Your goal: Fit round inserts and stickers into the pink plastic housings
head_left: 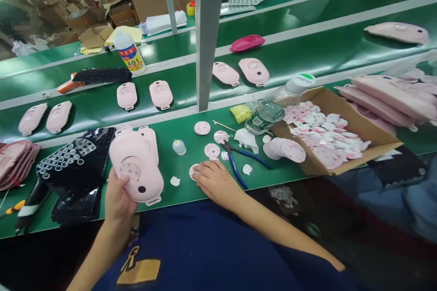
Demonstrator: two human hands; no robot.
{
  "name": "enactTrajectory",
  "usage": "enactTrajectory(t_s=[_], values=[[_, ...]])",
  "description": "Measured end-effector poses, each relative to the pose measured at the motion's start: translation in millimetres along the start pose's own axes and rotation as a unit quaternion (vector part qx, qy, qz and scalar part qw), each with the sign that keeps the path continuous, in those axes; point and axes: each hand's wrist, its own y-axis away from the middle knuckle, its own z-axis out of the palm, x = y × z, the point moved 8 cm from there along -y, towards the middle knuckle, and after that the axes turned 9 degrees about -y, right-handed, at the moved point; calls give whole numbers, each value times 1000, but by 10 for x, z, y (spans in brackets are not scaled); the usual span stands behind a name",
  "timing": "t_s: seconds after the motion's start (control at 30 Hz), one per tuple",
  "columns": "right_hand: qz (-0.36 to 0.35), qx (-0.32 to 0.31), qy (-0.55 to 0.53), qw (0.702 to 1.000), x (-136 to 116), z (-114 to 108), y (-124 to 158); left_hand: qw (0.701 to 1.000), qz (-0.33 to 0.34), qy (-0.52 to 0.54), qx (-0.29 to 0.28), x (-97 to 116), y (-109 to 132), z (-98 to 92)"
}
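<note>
my left hand (119, 198) grips a pink case (147, 175) by its side, thumb on top, near the front edge of the bench (187, 122). second pink case (153, 140) shows just behind it. my right hand (217, 185) is palm down, fingertips touching a round disc (193, 172) on the bench; cannot tell if they pinch it. beside that hand, blue-handled pliers (236, 172); farther right, a cardboard box (375, 154) of printed cutouts (327, 129).
</note>
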Motion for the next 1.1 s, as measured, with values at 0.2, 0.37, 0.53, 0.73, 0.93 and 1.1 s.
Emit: enactTrajectory(t_s=[0.2,0.37,0.53,0.73,0.93,1.1], values=[[-18,130,-207,970,-139,-435,9,997,-13,-30,-66,-33,380,346],[28,89,-506,857,-341,-374,-263,989,6,-38,-145,-50,578,502],[45,134,-544,827,-506,-363,-368,976,39,-75,-203,-23,652,486],[43,154,-593,789,-549,-264,-357,966,58,-91,-236,-6,614,424],[51,177,-533,826,-507,-158,-394,962,-18,-31,-270,-130,632,390],[10,209,-433,877,-578,-189,-404,961,-60,49,-267,-178,626,370]])
